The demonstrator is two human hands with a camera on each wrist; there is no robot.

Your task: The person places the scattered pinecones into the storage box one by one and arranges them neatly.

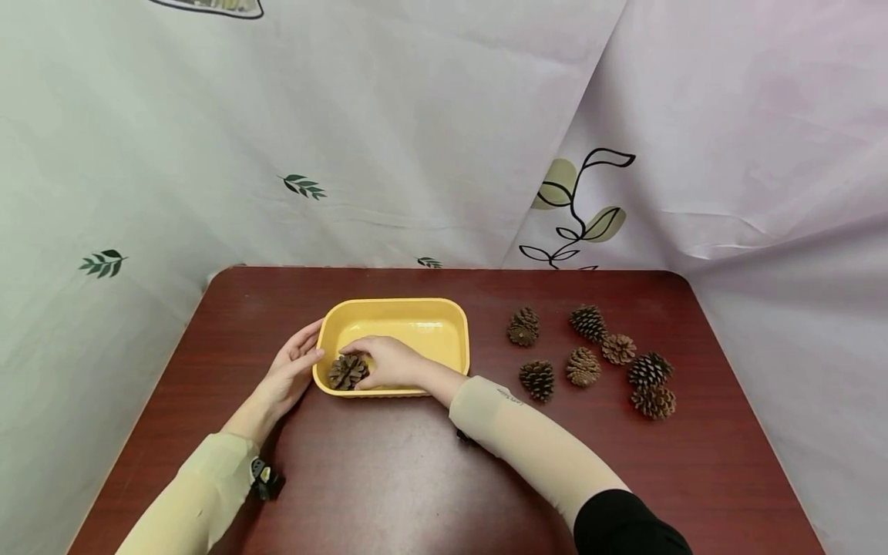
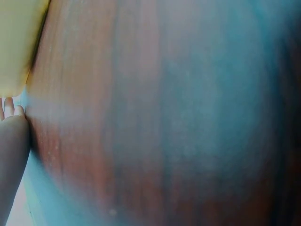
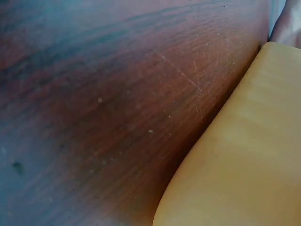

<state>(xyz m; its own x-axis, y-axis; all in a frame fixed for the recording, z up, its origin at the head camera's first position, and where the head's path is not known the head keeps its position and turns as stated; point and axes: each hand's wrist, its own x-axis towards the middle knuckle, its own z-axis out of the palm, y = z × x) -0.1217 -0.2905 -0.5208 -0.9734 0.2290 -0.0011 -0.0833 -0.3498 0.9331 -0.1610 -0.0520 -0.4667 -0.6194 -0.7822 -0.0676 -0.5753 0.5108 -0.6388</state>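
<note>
A yellow rectangular tray [image 1: 397, 303] stands on the table in the head view. Inside its left end my right hand [image 1: 391, 362] grips a brown pine cone [image 1: 345, 371], thumb on the near side and fingers over the far side. My left hand [image 1: 291, 370] rests against the outside of the tray's left wall, its thumb at the rim and its fingers fairly straight. The left wrist view catches part of that hand [image 2: 11, 113] by the tray's yellow wall [image 2: 16, 47]. Only the outer wall of the tray [image 3: 244, 155] fills the right wrist view's corner; the right hand's grip is out of sight there.
Several pine cones lie right of the tray, among them one near the back [image 1: 523, 327], one closer in front [image 1: 537, 381] and one at the far right [image 1: 654, 401]. The dark red table [image 1: 388, 478] meets a white patterned cloth [image 1: 416, 154] behind.
</note>
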